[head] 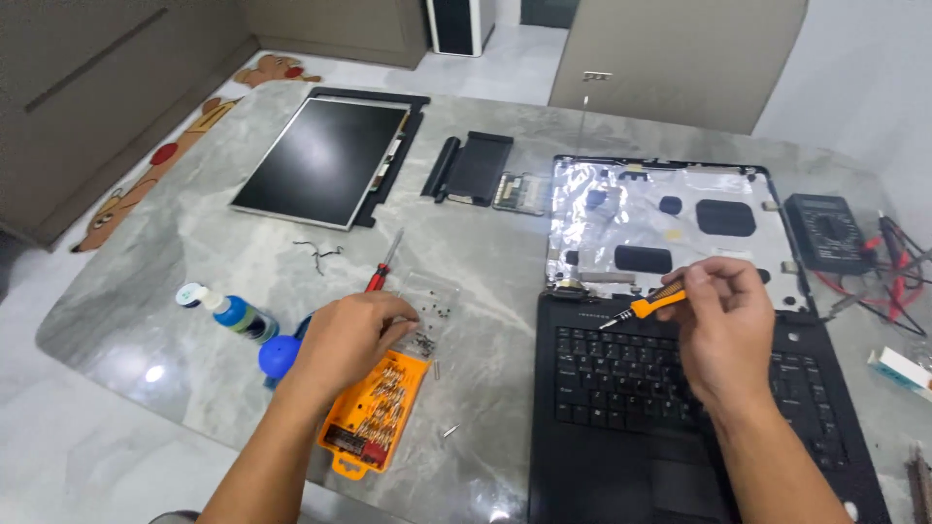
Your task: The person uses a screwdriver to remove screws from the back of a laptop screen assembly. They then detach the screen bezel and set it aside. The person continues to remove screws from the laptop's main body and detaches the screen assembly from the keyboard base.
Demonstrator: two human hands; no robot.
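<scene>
- Pinched between thumb and fingertips of the right hand is a small orange-handled screwdriver, lying nearly level with its dark tip pointing left, over the top edge of the keyboard near the left hinge.
- Beneath that hand sits a black laptop base with its keyboard showing; the opened lid shell behind it has no screen and shows silver foil lining with a few dark pads.
- Curled downward, the left hand has its fingertips bunched over a clear plastic bag with small dark screws on it; whether the fingers actually hold a screw cannot be told.
- Just below that hand lies an orange bit-set case, open, with rows of bits; the hand partly covers its upper end.
- A red-handled screwdriver lies tilted just beyond the left hand.
- Left of the wrist are a blue rubber blower bulb and a small blue bottle with a white cap lying on its side.
- Farther back on the grey marble table rest the removed screen panel on its black bezel, a black hinge cover piece and a small circuit board.
- At the right edge stands a black multimeter with red and black leads.
</scene>
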